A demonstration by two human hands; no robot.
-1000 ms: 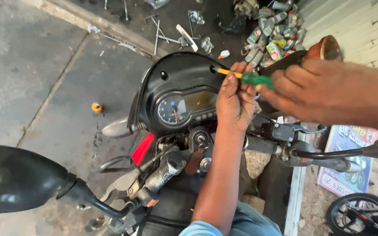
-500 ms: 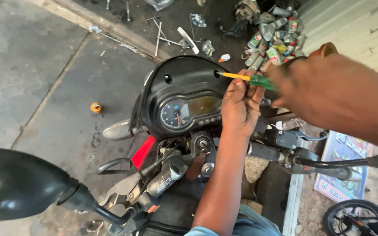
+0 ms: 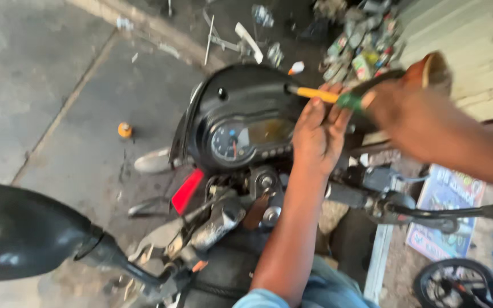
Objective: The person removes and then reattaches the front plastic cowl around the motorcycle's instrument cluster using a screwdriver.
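Note:
A motorcycle's black headlight cowl [image 3: 241, 97] with its instrument dial [image 3: 232, 142] fills the middle of the view. My right hand [image 3: 412, 120] comes in from the right and grips a screwdriver [image 3: 320, 94] with a yellow shaft sleeve and green handle. Its tip touches the cowl's upper right edge. My left hand [image 3: 315, 137] reaches up from below, fingers resting against the screwdriver shaft and the cowl's right side. The image is slightly blurred.
A black mirror [image 3: 18, 239] bulges at lower left. The right handlebar and lever [image 3: 406, 205] stick out under my right arm. A small orange cap [image 3: 124, 130] lies on the concrete floor. Cans and bottles [image 3: 360, 51] are piled at top right; a wheel [image 3: 457, 285] sits bottom right.
The screwdriver tip stays at the same spot on the cowl. My right hand has shifted slightly on the handle, and the view has moved a little closer.

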